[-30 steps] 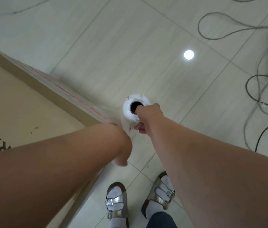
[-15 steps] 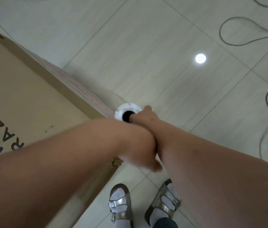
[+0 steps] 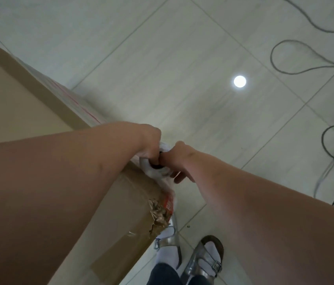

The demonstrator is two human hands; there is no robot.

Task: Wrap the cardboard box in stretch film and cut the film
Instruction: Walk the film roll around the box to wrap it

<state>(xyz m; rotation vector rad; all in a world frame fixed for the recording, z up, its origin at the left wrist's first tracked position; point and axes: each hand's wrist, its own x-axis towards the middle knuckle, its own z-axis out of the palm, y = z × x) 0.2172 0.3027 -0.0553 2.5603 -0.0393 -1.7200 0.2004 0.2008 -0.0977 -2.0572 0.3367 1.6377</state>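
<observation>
A large brown cardboard box (image 3: 18,103) fills the left side, its torn corner (image 3: 159,212) near my feet. A white roll of stretch film (image 3: 159,170) stands upright against the box's corner, seen from its top end with the dark core hole showing. My left hand (image 3: 148,145) grips the roll's top from the left. From the right, my right hand (image 3: 177,159) holds the roll, with a finger at the core hole. Film (image 3: 88,108) lies stretched along the box's long side.
Pale floor tiles (image 3: 182,58) spread ahead, with a ceiling light reflected in them. Grey and black cables (image 3: 330,140) loop over the floor at the right. My feet in silver sandals (image 3: 203,258) stand close to the box's corner.
The roll has moved along the box side up to its near corner. My left hand has come up from under the right arm onto the roll's top. The view has swung right.
</observation>
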